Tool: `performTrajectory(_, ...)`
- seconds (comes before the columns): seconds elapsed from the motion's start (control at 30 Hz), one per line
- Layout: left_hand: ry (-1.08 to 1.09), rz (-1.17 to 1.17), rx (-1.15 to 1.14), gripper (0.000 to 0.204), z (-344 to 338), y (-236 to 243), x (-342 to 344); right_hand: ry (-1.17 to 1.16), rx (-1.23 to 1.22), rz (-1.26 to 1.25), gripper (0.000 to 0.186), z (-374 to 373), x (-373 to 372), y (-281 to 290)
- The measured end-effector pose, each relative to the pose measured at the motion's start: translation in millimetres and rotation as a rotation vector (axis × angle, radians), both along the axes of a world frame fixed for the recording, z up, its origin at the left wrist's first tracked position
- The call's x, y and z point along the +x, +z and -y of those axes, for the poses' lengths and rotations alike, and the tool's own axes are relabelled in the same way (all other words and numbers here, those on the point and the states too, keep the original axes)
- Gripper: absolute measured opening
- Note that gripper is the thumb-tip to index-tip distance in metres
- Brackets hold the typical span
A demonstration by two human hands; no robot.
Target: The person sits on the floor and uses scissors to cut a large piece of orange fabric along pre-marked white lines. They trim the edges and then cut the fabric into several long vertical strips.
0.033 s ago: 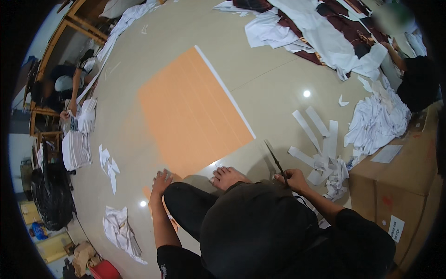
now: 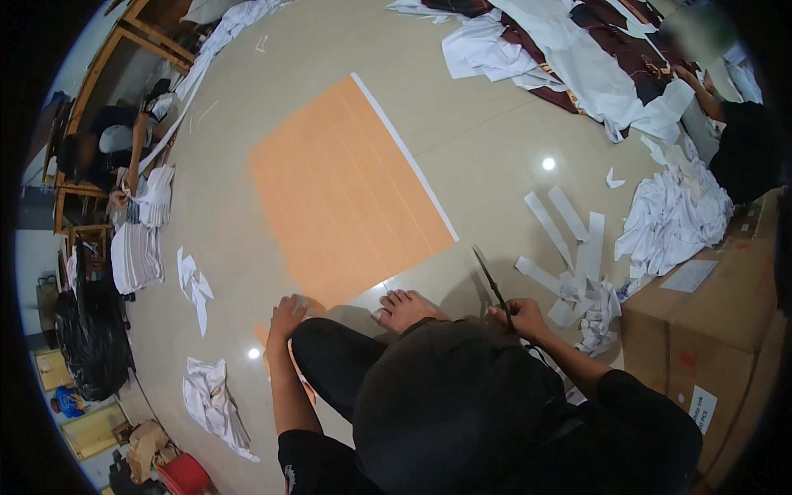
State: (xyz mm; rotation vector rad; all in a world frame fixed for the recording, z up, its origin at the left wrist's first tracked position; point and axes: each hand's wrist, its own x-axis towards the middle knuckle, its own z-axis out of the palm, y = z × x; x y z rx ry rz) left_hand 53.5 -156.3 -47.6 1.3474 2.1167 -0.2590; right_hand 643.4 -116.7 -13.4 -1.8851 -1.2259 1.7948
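A large orange sheet [image 2: 353, 194] with lengthwise lines and a white strip along its right edge lies on the floor [image 2: 214, 313] in front of me. My left hand [image 2: 287, 318] rests at its lower left corner, fingers spread. More orange material [image 2: 262, 334] shows beside that hand, partly hidden by my arm and leg. My right hand [image 2: 517, 318] grips large dark scissors [image 2: 492, 285], blades pointing forward, to the right of my bare foot [image 2: 406, 312]. White strips and scraps [image 2: 587, 247] lie just beyond the scissors.
A cardboard box [image 2: 685, 318] and white cloth heap [image 2: 668, 223] are at right; a co-worker [image 2: 738, 148] is beside fabrics [image 2: 577, 58]. Another person [image 2: 107, 144] is at the left near folded cloth [image 2: 136, 256], wooden racks [image 2: 153, 41] and a black bag [image 2: 91, 346].
The view has shifted very slightly. My hands and the scissors show no clear movement relative to the orange sheet.
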Motion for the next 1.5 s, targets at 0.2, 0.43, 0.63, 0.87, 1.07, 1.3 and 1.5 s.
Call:
performTrajectory(0.2, 0.057, 0.281, 0.245, 0.058, -31, 43, 47, 0.058, -0.017, -0.013, 0.041, -5, -7, -16)
performTrajectory(0.43, -0.123, 0.181, -0.163, 0.066, -46, 60, 63, 0.065, -0.09, -0.066, 0.044, -14, -16, -3)
performTrajectory(0.63, -0.117, 0.173, -0.188, 0.068, -34, 42, 45, 0.044, -0.194, -0.123, 0.052, -9, -24, -1)
performTrajectory(0.87, 0.082, 0.197, 0.417, 0.039, -48, 52, 119, 0.076, -0.168, -0.113, 0.053, -11, -32, -13)
performTrajectory(1.07, 0.795, 1.26, 0.017, 0.025, -80, 41, 280, 0.009, -0.176, -0.151, 0.049, -20, -49, 0)
performTrajectory(1.3, 1.254, 1.443, -0.036, 0.028, -89, -7, 352, -0.014, -0.185, -0.173, 0.047, -24, -51, 5)
performTrajectory(1.5, 1.402, 1.429, 0.124, 0.028, -99, -4, 368, -0.019, -0.185, -0.19, 0.045, -20, -45, -1)
